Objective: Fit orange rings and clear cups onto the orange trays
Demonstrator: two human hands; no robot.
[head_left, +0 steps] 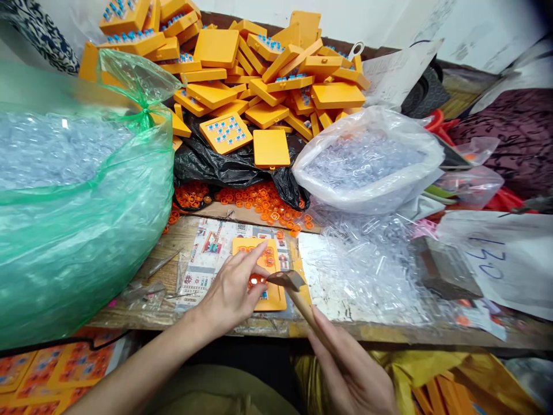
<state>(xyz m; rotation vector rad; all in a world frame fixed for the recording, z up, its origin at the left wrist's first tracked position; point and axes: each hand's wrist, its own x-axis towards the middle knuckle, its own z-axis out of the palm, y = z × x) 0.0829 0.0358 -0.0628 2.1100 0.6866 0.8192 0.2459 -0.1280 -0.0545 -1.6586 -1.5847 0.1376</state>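
Observation:
A hammer [309, 308] with a wooden handle and a dark metal head is gripped in my right hand [354, 369]. Its head hangs over the right side of a flat yellow plastic case [272, 300]. Orange ring-shaped plastic pieces [268, 257] sit on the upper part of that case. My left hand [233, 288] rests over the case's left side, fingers spread, with the index finger stretched across it. Between thumb and fingers more orange pieces show, close to the hammer head. The case lies on a printed sheet [196, 282]; my left hand partly covers both.
Yellow cases [216, 49] with blue-tipped pieces are heaped at the back. Loose orange rings [259, 199] lie before them. A green bag [129, 230] stands left, a white bag [367, 155] right, both holding clear plastic pieces. Clear pieces [371, 253] and a dark block [447, 268] lie right.

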